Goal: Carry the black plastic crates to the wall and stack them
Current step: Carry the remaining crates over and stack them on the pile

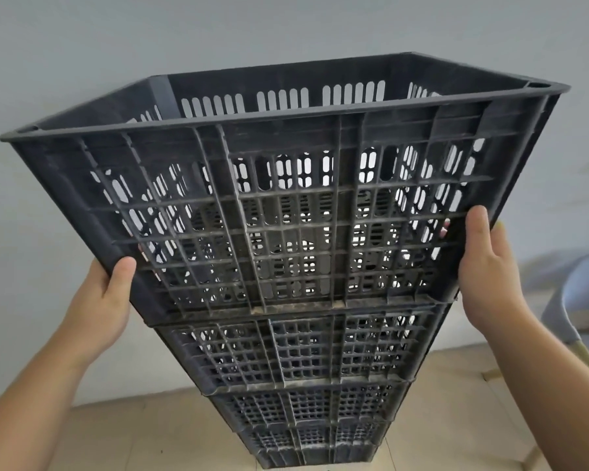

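In front of me stands a plain grey wall (82,45). Below it I see a beige tiled floor (123,436). A pale blue chair (578,300) sits at my right, near the wall.

Both forearms were bare to the frame's lower edge, with no sleeve, watch or band visible. The left hand (106,294) and the right hand (487,266) wore no gloves, and no rings showed, though most fingers were probably hidden from the camera.
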Demonstrator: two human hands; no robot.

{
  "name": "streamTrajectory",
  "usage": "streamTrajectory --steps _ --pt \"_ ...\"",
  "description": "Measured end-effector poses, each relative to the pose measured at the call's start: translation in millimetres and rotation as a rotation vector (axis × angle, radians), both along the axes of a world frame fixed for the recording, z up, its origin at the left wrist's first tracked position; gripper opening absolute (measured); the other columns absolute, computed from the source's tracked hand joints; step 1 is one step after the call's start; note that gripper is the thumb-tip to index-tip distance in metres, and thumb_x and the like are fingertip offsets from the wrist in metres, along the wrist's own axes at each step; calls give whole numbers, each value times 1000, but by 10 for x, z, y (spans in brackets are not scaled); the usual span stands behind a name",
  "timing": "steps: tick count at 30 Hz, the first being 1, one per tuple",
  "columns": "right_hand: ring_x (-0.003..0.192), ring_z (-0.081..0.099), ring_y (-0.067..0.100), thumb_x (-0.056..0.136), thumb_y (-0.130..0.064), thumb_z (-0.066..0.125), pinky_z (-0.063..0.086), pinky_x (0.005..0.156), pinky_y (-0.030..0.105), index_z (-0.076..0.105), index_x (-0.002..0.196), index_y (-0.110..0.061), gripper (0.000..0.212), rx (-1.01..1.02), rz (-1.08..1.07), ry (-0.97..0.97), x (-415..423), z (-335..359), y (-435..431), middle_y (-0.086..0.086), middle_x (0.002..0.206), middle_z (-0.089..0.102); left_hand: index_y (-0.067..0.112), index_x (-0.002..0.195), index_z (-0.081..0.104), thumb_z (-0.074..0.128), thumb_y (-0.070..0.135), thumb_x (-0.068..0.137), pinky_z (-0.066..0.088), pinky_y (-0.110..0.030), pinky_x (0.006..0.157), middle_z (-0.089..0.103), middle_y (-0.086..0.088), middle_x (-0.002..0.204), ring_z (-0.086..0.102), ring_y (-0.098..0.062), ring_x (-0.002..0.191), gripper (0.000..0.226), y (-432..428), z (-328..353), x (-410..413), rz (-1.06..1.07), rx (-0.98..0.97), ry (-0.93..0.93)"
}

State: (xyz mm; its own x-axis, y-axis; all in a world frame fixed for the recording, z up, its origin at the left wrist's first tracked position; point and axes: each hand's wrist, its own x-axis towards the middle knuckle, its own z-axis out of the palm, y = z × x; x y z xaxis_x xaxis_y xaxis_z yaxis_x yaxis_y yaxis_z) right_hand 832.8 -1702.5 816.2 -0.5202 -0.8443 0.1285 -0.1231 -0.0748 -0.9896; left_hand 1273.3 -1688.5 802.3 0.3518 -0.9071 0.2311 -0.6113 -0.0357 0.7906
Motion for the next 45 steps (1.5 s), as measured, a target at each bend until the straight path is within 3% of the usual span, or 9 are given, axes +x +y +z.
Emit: streamTrajectory --steps 4,9,15,21,27,37,39,43,45 --pt "99 58 3 105 -56 38 44 98 37 55 123 -28 38 -17 -8 -17 7 -7 20 -16 108 62 25 158 32 27 55 107 25 -43 116 44 -1 156 36 -29 146 59 36 -150 -103 93 88 106" --pt "90 55 -5 105 -55 38 42 87 30 56 120 -30 35 -14 -26 -20 7 -15 -31 -20 101 61 28 140 53 23 93 81 35 -50 115 61 4 140 54 -26 131 93 134 -616 -90 80 337 158" --pt "71 55 -21 106 -54 37 39 72 15 54 115 -34 28 -24 -35 -20 -45 -13 -88 -23 96 60 9 128 59 33 52 105 39 -43 90 63 -7 112 58 -38 113 55 187 -683 -333 172 261 79" --pt "87 56 -1 104 -60 37 44 83 29 53 99 -44 23 -28 -35 -20 -23 -47 -62 -19 95 61 8 115 57 34 48 105 38 -42 85 61 -10 103 51 -30 94 47 219 -674 -352 185 238 37" --pt "93 60 7 93 -70 38 48 102 49 54 93 -49 27 -42 -9 -10 -53 -68 -77 -16 97 63 13 134 54 41 45 105 35 -39 91 58 -1 116 55 -35 121 45 230 -484 -314 126 214 22" --pt "109 66 13 70 -91 46 48 107 50 61 112 -38 69 -62 65 -60 -170 11 -138 -13 111 70 26 150 38 36 39 109 32 -37 99 48 11 131 45 -15 121 43 197 -278 -484 120 -32 163" --pt "118 63 15 80 -88 46 46 110 51 59 125 -34 72 -38 69 -49 -183 -13 -104 -9 122 68 22 147 42 38 38 108 34 -39 96 52 7 129 50 -22 122 42 199 -274 -440 129 -20 115" --pt "144 43 21 57 -104 40 34 119 52 38 153 -29 122 29 84 -15 -201 -88 -75 -2 156 48 22 143 46 39 41 107 36 -41 93 54 5 124 52 -27 116 41 198 -237 -310 124 22 77" --pt "144 44 21 60 -104 40 34 119 52 38 153 -30 119 35 80 -15 -180 -83 -60 -2 155 48 21 144 46 40 41 107 35 -40 94 54 5 124 48 -22 111 42 210 -237 -322 119 15 90"
